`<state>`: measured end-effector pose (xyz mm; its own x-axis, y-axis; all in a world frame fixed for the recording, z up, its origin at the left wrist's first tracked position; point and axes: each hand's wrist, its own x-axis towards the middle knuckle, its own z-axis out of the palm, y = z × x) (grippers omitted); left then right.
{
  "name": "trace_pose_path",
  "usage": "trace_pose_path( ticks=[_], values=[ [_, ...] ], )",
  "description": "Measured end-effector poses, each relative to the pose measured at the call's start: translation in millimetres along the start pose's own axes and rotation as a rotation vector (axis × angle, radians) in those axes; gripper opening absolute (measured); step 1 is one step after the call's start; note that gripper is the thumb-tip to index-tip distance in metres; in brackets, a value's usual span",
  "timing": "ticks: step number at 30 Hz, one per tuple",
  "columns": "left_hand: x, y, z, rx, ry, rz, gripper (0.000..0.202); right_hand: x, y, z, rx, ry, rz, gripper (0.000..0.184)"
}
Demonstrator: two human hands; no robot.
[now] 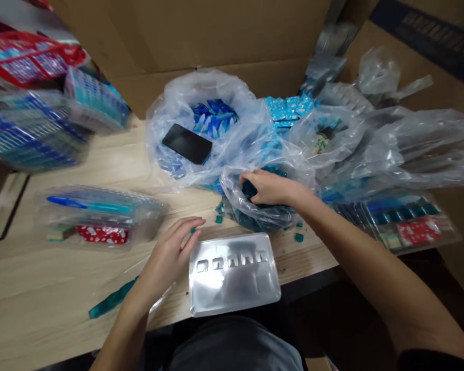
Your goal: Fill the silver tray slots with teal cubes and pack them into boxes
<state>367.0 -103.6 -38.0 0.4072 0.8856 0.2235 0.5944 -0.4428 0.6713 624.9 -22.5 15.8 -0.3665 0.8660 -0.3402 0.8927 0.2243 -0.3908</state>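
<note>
The left hand (170,252) lies with a spread grip on the edge of a thin clear moulded plastic tray (234,273), light and flexy-looking, at the pale wooden tabletop's (42,299) near edge, while the right hand (272,188), fingers curled, reaches into a crinkly clear plastic bag (263,211) of dark teal pieces.

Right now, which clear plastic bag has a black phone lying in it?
The big bag at the back left, full of dark blue packets; the phone rests on them.

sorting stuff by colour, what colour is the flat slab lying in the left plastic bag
Black, glossy and plain: the slab lies on blue packets in the clear bag, clearest in the head view.
</note>
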Motion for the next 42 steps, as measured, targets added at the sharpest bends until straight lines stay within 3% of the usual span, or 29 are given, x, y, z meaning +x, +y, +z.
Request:
trace_pose_path(
  ticks=[4,9,14,17,19,21,24,28,32,37,42],
  values=[
    [-3.6,-1.8,-5.9,0.026,0.066,0.018,0.025,-2.1,-0.5,14.7,0.024,0.133,0.047,0.022],
    [-12.8,1.9,-18.4,0.023,0.101,0.031,0.025,-20.2,2.8,10.6,0.190,0.326,0.025,0.006],
    [-14.8,15.9,-23.5,-0.068,0.115,0.000,0.022,-62.0,-3.4,4.1,0.467,0.550,0.075,0.014],
    [-8.0,39.2,-21.5,-0.156,0.133,0.042,0.018,-86.2,-19.8,14.5,0.901,0.537,0.075,0.018],
    [-3.7,58.5,-19.6,-0.224,0.141,0.096,0.019,-98.3,-35.5,26.3,1.239,0.450,0.038,0.023],
    [-1.6,75.8,-17.7,-0.295,0.135,0.156,0.024,-107.1,-52.0,38.6,1.393,0.361,-0.006,0.024],
    [-2.9,90.7,-15.0,-0.355,0.114,0.211,0.030,-115.6,-70.7,53.6,1.356,0.355,-0.061,0.019],
    [-10.4,89.0,-12.6,-0.376,0.095,0.153,0.029,-121.8,-79.0,64.9,1.213,0.462,-0.111,0.023],
    [-21.0,81.3,-10.6,-0.462,0.041,0.011,0.027,-122.7,-79.2,71.2,1.189,0.423,-0.157,0.025],
    [-30.7,77.7,-11.1,-0.432,0.009,0.032,0.025,-121.6,-83.9,80.5,1.131,0.441,-0.145,0.022],
    [-42.8,75.0,-17.9,-0.290,-0.088,0.043,0.019,-128.2,-86.7,99.2,1.042,0.351,-0.140,0.021]
  ],
)
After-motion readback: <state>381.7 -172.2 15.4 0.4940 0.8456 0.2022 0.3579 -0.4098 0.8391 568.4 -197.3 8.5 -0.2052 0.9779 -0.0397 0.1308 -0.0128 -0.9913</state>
